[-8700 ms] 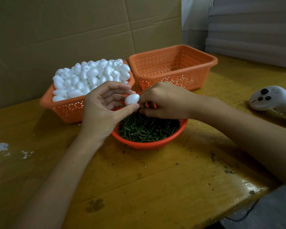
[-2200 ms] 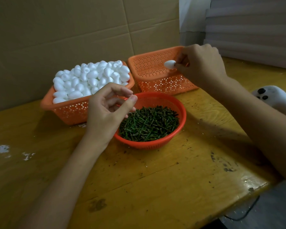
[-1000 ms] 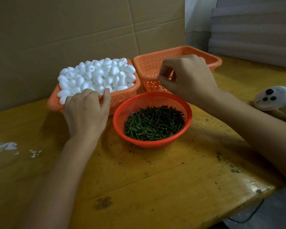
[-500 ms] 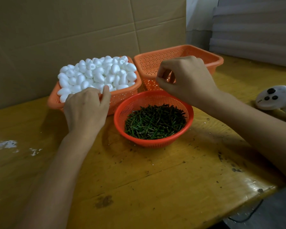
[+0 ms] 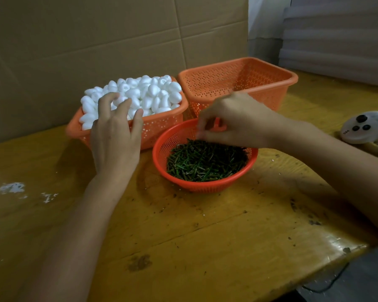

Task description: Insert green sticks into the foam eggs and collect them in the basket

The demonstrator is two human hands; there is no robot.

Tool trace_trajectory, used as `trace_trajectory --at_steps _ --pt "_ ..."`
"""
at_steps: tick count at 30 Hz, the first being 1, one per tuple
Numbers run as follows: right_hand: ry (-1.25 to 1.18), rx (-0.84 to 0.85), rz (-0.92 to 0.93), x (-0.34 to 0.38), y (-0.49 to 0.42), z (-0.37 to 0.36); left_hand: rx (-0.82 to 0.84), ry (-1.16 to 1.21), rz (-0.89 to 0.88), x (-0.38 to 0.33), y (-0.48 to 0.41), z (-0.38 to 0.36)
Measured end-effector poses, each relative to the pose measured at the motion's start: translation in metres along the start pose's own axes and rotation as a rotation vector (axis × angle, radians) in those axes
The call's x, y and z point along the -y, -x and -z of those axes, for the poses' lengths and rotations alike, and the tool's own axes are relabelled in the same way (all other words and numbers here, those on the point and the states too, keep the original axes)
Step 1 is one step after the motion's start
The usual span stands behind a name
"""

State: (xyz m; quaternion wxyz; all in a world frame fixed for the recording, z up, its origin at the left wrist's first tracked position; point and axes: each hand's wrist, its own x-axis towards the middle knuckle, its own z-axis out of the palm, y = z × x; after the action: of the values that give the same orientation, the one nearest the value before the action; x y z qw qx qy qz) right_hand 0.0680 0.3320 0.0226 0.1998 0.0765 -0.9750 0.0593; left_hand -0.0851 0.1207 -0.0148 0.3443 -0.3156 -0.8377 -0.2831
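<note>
Here, left hand (image 5: 115, 138) spreads empty over foam eggs (image 5: 153, 92) — right hand (image 5: 238, 120) in green sticks (image 5: 205, 162), grip unclear.

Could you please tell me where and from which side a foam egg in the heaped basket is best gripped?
Pick a top foam egg and pinch across its narrow middle from above. The eggs are piled higher than the rim of the heaped basket, so their tops are free, while neighbours and walls block the sides. The left hand hovers there.
</note>
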Motion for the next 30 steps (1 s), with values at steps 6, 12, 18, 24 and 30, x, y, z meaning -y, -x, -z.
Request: trace_trajectory --at_steps 6,12,18,24,30 --pt "-0.170 0.341 0.048 0.001 0.001 -0.006 -0.249 0.303 -0.114 -0.003 0.005 0.002" --pt "-0.246 0.306 0.035 0.000 0.001 -0.007 -0.346 0.510 -0.137 -0.024 0.008 0.009" --pt "-0.225 0.172 0.028 0.002 0.001 -0.010 -0.063 0.673 -0.149 -0.046 0.016 0.006" --pt "-0.225 0.017 0.057 0.003 -0.001 -0.010 0.000 0.713 -0.142 -0.040 0.015 0.002" --pt "-0.683 -0.191 -0.104 -0.001 -0.003 -0.002 0.057 0.831 -0.038 -0.039 0.016 -0.003"
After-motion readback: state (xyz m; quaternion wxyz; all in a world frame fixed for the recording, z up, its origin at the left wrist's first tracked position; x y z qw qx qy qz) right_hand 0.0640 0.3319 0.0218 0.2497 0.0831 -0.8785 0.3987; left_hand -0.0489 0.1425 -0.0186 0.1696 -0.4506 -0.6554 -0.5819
